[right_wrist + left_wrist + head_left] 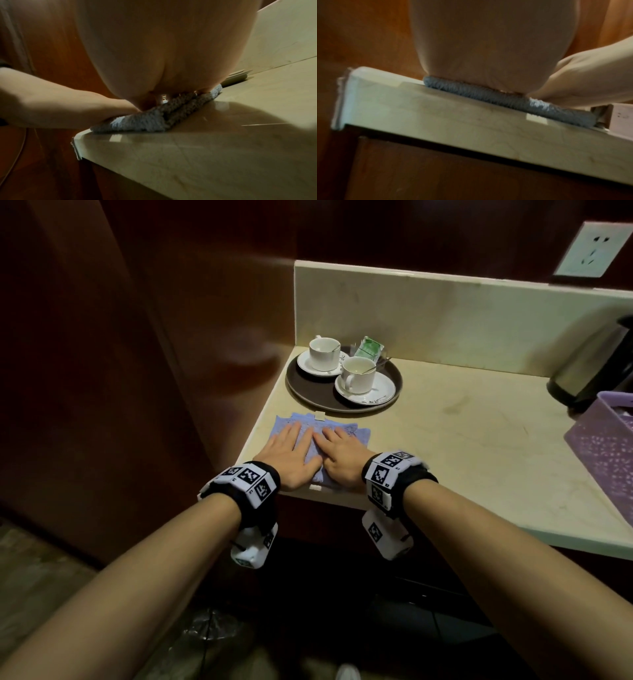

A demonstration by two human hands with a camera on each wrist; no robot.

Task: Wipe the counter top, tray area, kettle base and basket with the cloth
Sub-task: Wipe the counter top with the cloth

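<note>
A cream stone counter top with a matching upstand is seen against dark wood panelling, its left front corner nearest the camera. Towards the right edge of the head view a steel electric kettle is stood on the counter, and just in front of it the corner of a lilac perforated basket is cut off by the frame. A white wall socket is mounted above the upstand.

At the back left of the counter a round brown tray is set, and on it two white cups on saucers are carried, the rear cup and the front cup, with a green sachet held in what may be a clear holder behind them; the detail there is too small to be certain.

A folded blue cloth is laid flat on the counter's front left corner, just in front of the tray and apart from it. It is pressed down by both hands side by side: the left hand and the right hand are laid palm down with fingers straight and spread, nothing being gripped. In the wrist views the cloth's folded edge is seen squashed under the palms at the counter's front lip.
</note>
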